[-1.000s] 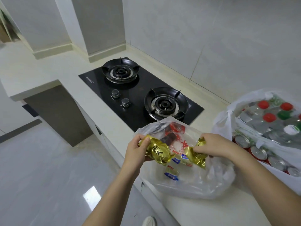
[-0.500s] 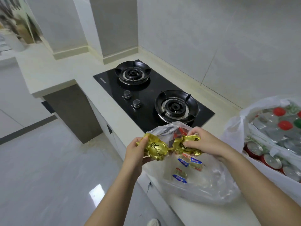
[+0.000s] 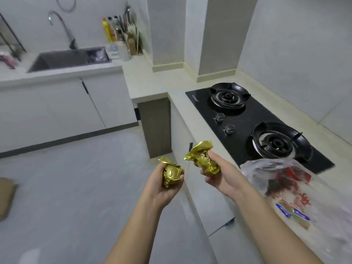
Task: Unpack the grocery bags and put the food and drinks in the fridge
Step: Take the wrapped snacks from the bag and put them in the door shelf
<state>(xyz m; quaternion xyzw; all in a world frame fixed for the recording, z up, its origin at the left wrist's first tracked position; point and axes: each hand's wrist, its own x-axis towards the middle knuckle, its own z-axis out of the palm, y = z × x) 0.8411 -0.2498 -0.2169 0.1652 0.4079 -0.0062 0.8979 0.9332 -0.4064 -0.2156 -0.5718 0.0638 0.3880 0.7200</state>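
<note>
Left grip (image 3: 162, 189) is curled round one gold foil packet (image 3: 171, 173), right grip (image 3: 219, 176) round a second gold foil packet (image 3: 202, 159), both held above the floor (image 3: 76, 187) beside the tabletop (image 3: 184, 111). Wrapped items (image 3: 293, 216) are seen in the plastic bag (image 3: 276, 168). Fridge not seen; most of task judged outstanding.

Left gold packet (image 3: 171, 175) at 6 o'clock, right gold packet (image 3: 204, 161) at 5 o'clock: total 2. Burners (image 3: 227, 96): 2. Knobs (image 3: 220, 117): 2. Plastic bag (image 3: 266, 168): 1. Sink (image 3: 57, 60): 1.

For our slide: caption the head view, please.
Left hand grips one gold packet, right hand a second gold packet; clear bag lies beside the stove.
</note>
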